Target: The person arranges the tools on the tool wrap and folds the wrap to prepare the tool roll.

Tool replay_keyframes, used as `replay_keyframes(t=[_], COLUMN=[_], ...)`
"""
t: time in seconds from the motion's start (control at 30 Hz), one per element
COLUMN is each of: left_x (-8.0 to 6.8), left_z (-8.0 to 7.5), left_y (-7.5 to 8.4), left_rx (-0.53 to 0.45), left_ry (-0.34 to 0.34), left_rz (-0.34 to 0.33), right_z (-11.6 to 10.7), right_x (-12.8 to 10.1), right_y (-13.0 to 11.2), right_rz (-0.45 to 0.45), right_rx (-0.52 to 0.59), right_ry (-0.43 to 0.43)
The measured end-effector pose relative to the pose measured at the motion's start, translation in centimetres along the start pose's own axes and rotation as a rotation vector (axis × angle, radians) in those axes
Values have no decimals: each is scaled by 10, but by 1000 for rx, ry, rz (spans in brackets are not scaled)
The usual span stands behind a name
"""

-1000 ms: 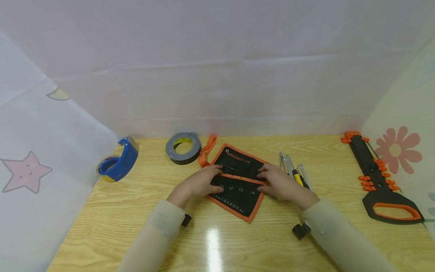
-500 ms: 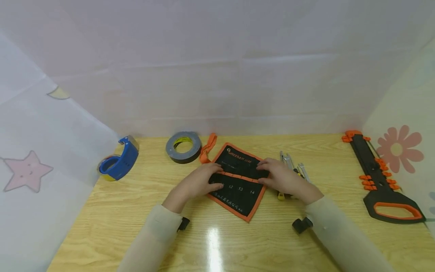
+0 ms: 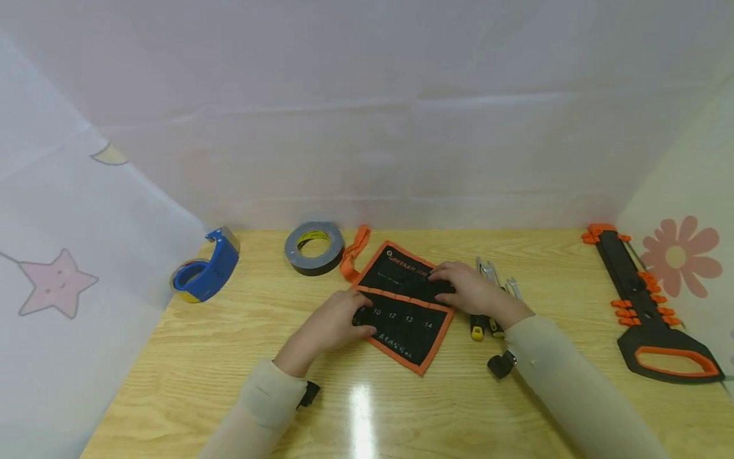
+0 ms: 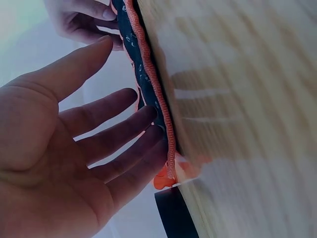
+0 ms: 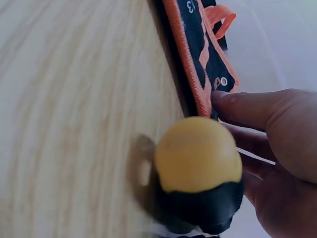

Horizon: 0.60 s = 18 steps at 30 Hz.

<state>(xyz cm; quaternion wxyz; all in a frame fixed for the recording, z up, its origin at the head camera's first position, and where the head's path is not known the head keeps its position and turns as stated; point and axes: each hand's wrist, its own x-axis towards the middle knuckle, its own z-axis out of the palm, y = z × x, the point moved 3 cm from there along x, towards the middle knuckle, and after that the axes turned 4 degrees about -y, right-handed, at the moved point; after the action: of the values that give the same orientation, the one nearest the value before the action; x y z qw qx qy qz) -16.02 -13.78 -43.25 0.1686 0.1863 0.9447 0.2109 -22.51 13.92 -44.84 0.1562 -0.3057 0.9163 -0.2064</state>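
- The first danger, as I judged it, was a slip; the tool pouch (image 3: 410, 331) lay loose on the counter (image 3: 447, 408), in its middle part and turned askew, so a push stronger from one side could have rotated it or made wrinkles.
- The left hand (image 3: 335, 322) touched the pouch's left edge, with fingers spread and thumb apart; the right hand (image 3: 473, 290) was at its upper right part, fingers loosely bent; the hands were apart from each other, and neither looked clamped on the cloth, which gave little hold against sliding.
- Close by the right hand lay some yellow-and-black handles (image 3: 478, 326) and metal spanners (image 3: 489, 274); a careless sideways move of this hand could have rolled or scattered them.
- The orange pocket hem (image 3: 401, 298) seemed soft to me; a fingertip dragging on it might have folded it down and closed the slots.
- The orange strap (image 3: 355, 252) lay loose just beside the grey tape roll (image 3: 313, 261); if pulled, it could perhaps have caught there.
- As for its look, the pouch was black cloth with an orange border; orange lettering and a small round eyelet marked the upper panel; below the hem I read 10, 12, 13 and 14 in pale print, with a line of characters under them, partly hidden by the left hand.
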Motion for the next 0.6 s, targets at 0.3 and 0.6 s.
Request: replay_keyframes(t=[0.3,0.6], left_x=[0,11], left_z=[3,0], left_y=[-1,-6], left_rx=[26,97], left_ry=[-11,-34], left_rz=[-13,6], right_z=[9,13], right_x=[-4,-13], right_y=[3,2], right_rz=[-28,-8], right_rx=[13,-18], right_ry=[42,69])
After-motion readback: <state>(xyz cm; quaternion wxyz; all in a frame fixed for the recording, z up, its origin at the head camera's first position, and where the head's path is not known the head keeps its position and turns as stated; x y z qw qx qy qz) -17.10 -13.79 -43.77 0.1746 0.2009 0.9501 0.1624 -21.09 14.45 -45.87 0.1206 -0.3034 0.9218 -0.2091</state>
